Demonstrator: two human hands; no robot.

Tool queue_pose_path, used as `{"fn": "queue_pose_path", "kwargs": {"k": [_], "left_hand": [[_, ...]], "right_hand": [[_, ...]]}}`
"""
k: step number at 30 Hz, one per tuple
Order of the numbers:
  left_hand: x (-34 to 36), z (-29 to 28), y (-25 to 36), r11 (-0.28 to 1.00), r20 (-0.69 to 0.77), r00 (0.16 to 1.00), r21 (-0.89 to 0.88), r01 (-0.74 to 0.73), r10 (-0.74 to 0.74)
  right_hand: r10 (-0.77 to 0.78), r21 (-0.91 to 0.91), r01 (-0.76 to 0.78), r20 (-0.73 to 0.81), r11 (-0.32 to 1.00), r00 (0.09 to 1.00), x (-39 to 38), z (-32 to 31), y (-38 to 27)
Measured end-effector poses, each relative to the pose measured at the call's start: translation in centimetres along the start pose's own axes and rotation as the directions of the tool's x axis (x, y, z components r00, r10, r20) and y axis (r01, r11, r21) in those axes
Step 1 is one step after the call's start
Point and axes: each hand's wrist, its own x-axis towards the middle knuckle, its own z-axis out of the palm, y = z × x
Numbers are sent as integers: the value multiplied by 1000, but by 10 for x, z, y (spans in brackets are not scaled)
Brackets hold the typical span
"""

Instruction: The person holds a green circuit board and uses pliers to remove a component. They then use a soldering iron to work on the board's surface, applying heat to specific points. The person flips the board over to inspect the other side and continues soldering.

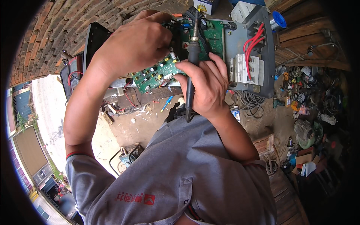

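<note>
My right hand grips the right edge of a small green circuit board covered with components. A black-handled soldering iron lies lengthwise across the same hand's fingers, its metal end pointing away from me. Above the board, my left hand is closed with bent fingers pressed together; what they hold is hidden. Both hands are over an opened electrical machine with a larger green board inside. Thick red wires run to white blocks at its grey right-hand end panel.
A blue spool of solder wire and white boxes stand beyond the machine. Coiled grey cable and a blue pen-like tool lie below. Tools and parts crowd the right side. A brick wall rises at left.
</note>
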Motion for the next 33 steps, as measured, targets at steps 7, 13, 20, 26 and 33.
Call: {"fn": "queue_pose_path", "kwargs": {"k": [7, 13, 20, 26, 33], "left_hand": [[2, -2, 1, 999, 27, 999, -29, 29, -28], [-1, -1, 7, 999, 23, 999, 40, 29, -30], [-8, 0, 5, 995, -37, 999, 91, -31, 34], [-41, -35, 23, 992, -338, 938, -117, 43, -81], [-163, 0, 19, 612, -81, 986, -790, 25, -145]], "right_hand": [[1, -1, -1, -5, 1000, 1000, 0, 0, -1], [0, -4, -1, -18, 1000, 1000, 0, 2, 0], [-9, 1, 9, -25, 1000, 1000, 0, 1, -1], [-23, 44, 29, -128, 999, 992, 2, 5, 1], [-12, 138, 31, -136, 990, 991, 1, -12, -4]]}}
